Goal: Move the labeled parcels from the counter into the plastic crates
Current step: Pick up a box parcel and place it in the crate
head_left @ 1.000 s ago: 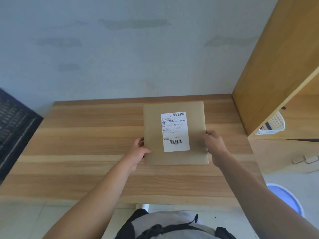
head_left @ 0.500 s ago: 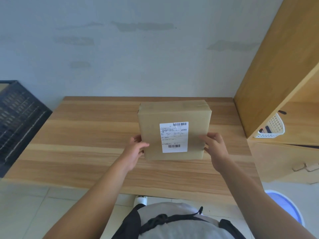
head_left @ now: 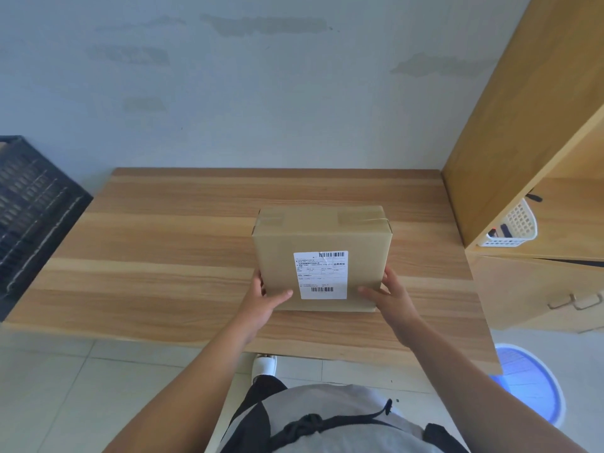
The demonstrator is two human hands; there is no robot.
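Note:
A brown cardboard parcel (head_left: 322, 237) with a white barcode label (head_left: 322, 274) is tilted up from the wooden counter (head_left: 163, 256), its labelled face turned toward me. My left hand (head_left: 264, 297) grips its lower left corner, thumb across the front face. My right hand (head_left: 387, 297) grips the lower right corner in the same way. A black plastic crate (head_left: 32, 210) stands at the counter's left end, partly cut off by the frame edge.
A wooden cabinet (head_left: 523, 125) rises at the right with a white basket (head_left: 516, 227) on its shelf and drawers below. A blue-lined round bin (head_left: 529, 380) sits on the tiled floor at the lower right. A grey wall runs behind the counter.
The parcel went from lying flat on the counter to being tipped up and drawn toward me by both hands. The view shifted left, revealing more of the black crate.

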